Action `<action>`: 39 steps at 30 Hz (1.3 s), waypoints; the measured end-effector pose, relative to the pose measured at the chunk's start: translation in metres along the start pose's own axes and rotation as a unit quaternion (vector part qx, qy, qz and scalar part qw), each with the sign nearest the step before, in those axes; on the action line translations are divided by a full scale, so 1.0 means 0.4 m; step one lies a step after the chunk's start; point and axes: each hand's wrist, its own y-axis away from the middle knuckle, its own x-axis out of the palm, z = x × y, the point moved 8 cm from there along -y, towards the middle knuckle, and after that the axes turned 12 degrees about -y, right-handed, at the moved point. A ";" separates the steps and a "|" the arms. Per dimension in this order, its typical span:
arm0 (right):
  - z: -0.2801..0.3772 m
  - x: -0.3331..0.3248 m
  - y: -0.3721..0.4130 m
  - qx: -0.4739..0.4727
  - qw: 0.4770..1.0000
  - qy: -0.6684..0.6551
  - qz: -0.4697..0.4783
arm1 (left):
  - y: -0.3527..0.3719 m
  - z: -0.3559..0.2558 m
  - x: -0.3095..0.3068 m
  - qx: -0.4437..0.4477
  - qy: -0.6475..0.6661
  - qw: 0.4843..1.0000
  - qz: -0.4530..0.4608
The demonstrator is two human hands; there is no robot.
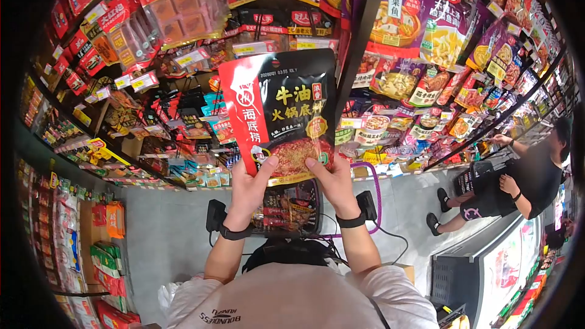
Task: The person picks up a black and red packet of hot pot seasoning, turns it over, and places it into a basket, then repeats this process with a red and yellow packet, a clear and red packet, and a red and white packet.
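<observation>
A red and black hotpot soup base packet is held upright in front of me, its printed front facing the camera. My left hand grips its lower left corner, thumb pressed on the front. At the lower right, my right hand pinches it the same way. The fingers behind the packet are hidden. Below my hands sits a dark basket with several dark and red packets inside. A black wrist device with a strap is on my left wrist, and another is on my right.
Shelves of hanging seasoning packets fill the space ahead. Another person in dark clothes stands at the right by the shelves. A freezer cabinet stands at lower right, and a side shelf at left. Grey floor lies between.
</observation>
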 end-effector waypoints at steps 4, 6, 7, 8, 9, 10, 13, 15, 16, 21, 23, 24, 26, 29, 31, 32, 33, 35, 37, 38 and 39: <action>-0.012 -0.059 -0.008 -0.001 0.998 -0.057 0.001 | -0.015 0.014 0.047 -0.019 -0.006 1.000 0.007; -0.016 -0.076 -0.008 -0.001 0.992 -0.117 -0.038 | -0.022 0.005 0.069 -0.024 0.011 1.000 0.011; -0.019 -0.085 -0.005 0.001 0.988 -0.146 -0.057 | -0.024 0.001 0.078 -0.028 0.020 0.999 0.013; -0.017 -0.097 -0.002 -0.004 0.989 -0.136 -0.065 | -0.024 -0.003 0.085 -0.021 0.018 0.999 0.029; -0.017 -0.109 -0.001 -0.010 0.989 -0.125 -0.072 | -0.026 -0.006 0.085 -0.014 0.016 0.999 0.046; -0.010 -0.120 -0.009 -0.019 0.990 -0.114 -0.076 | -0.036 -0.013 0.093 -0.002 0.015 0.998 0.062; 0.023 -0.117 -0.006 -0.029 0.995 -0.087 -0.048 | -0.062 0.015 0.053 -0.019 0.052 0.998 0.033; 0.017 -0.114 -0.001 -0.016 0.994 -0.098 -0.041 | -0.086 -0.001 0.047 -0.008 0.070 0.997 0.008; 0.014 -0.114 0.006 -0.008 0.994 -0.102 -0.039 | -0.101 -0.012 0.052 -0.008 0.109 0.994 0.009; 0.034 -0.066 0.028 -0.031 0.997 -0.066 0.014 | -0.124 -0.105 0.090 0.050 0.002 0.999 0.006; 0.037 -0.074 0.023 -0.029 0.999 -0.040 -0.003 | -0.126 -0.129 0.099 0.071 -0.006 0.997 -0.014; 0.036 -0.075 0.023 -0.027 0.999 -0.026 -0.010 | -0.129 -0.127 0.100 0.075 0.002 0.997 -0.006; 0.043 -0.069 0.029 -0.049 0.999 -0.010 -0.016 | -0.136 -0.126 0.097 0.084 0.018 0.996 0.010; 0.043 -0.052 0.034 -0.068 0.997 0.011 -0.017 | -0.155 -0.147 0.093 0.054 0.104 0.993 0.028; 0.035 -0.042 0.039 -0.063 0.998 0.022 -0.016 | -0.178 -0.144 0.074 0.031 0.128 0.990 0.052; 0.036 -0.036 0.040 -0.077 0.997 0.023 -0.018 | -0.186 -0.165 0.074 0.031 0.111 0.992 0.054; 0.036 -0.026 0.040 -0.091 0.995 0.025 -0.020 | -0.190 -0.196 0.078 0.032 0.094 0.993 0.058; 0.035 -0.011 0.032 -0.109 0.993 0.004 -0.035 | -0.208 -0.213 0.078 0.034 0.060 0.997 0.044; 0.030 -0.002 0.015 -0.116 0.991 -0.042 -0.058 | -0.232 -0.199 0.067 0.063 0.045 0.995 0.060; 0.025 0.003 0.003 -0.100 0.992 -0.033 -0.063 | -0.235 -0.200 0.061 0.076 0.041 0.994 0.061; 0.024 0.005 -0.007 -0.083 0.994 -0.024 -0.070 | -0.238 -0.196 0.052 0.061 0.073 0.994 0.047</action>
